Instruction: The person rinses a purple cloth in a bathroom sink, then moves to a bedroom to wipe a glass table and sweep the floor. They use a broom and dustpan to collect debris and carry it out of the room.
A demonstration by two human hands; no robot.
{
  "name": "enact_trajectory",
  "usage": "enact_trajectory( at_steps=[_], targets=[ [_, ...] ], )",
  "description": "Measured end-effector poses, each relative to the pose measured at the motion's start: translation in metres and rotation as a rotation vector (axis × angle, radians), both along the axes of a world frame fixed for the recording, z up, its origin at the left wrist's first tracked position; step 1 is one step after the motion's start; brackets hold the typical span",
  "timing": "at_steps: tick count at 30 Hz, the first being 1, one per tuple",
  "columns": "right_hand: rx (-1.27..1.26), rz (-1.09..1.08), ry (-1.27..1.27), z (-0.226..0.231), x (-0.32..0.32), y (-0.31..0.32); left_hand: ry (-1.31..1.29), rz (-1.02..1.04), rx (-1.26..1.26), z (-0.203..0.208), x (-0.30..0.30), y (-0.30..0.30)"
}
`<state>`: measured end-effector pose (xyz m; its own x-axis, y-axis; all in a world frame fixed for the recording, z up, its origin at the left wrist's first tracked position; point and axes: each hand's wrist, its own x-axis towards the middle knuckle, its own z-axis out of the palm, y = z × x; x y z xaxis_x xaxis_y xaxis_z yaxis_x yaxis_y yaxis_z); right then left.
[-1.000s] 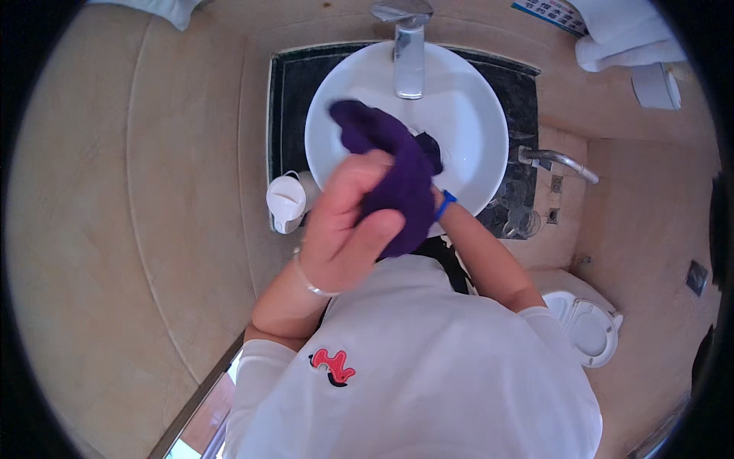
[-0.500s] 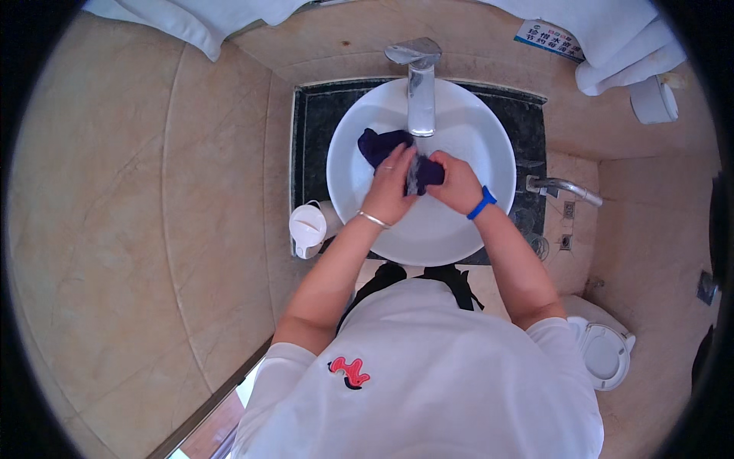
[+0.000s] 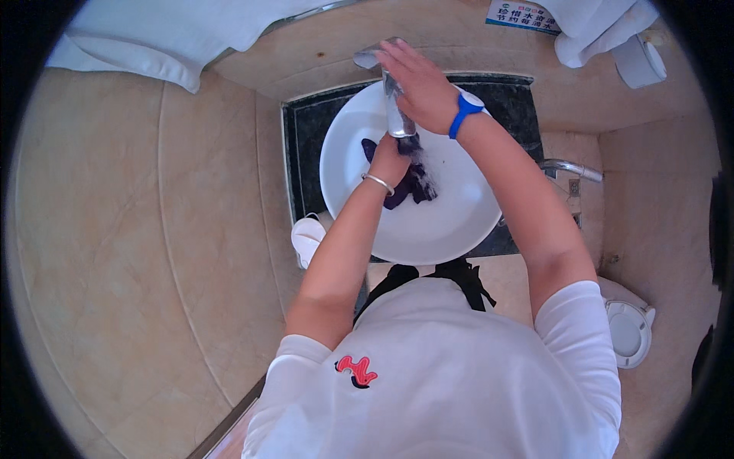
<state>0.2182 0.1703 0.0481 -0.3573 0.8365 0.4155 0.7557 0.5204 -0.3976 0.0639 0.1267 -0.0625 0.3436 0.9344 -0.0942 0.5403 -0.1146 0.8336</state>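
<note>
A white round basin (image 3: 455, 229) holds a wet dark purple cloth (image 3: 396, 197), whose kind I cannot make out. My left hand (image 3: 391, 161) is closed on the cloth beneath the spout, with a silver bangle at the wrist. Water streams from the chrome faucet (image 3: 399, 122) onto the cloth and splashes over it. My right hand (image 3: 425, 88), with a blue band at its wrist, reaches over the faucet. Its fingers are stretched out and lie against the top lever; part of the faucet is hidden behind this hand.
The basin stands on a black stone counter (image 3: 306, 161). A white lidded jug (image 3: 306, 239) is at its left edge. White towels (image 3: 138, 34) hang at the back. A metal pipe (image 3: 573, 168) juts out at the right, and a toilet (image 3: 628, 333) stands farther right.
My right hand has let go of the cloth and moved up to the faucet lever. Water now runs clearly over the cloth. The left hand still holds it, closer under the spout.
</note>
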Motion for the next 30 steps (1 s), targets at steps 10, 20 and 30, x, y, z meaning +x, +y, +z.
enact_trajectory(
  at_steps=[10,20,30],
  targets=[
    [-0.086,-0.065,-0.207,-0.011,-0.002,-0.003,-0.012,0.079,-0.013,-0.003,0.007,-0.012],
    [-0.697,-0.379,0.716,-0.068,0.017,-0.095,-0.193,-0.102,0.001,0.141,-0.019,-0.075],
    [-1.672,-0.22,2.074,-0.148,0.006,-0.155,-0.366,-0.561,-0.518,0.189,0.006,-0.147]
  ],
)
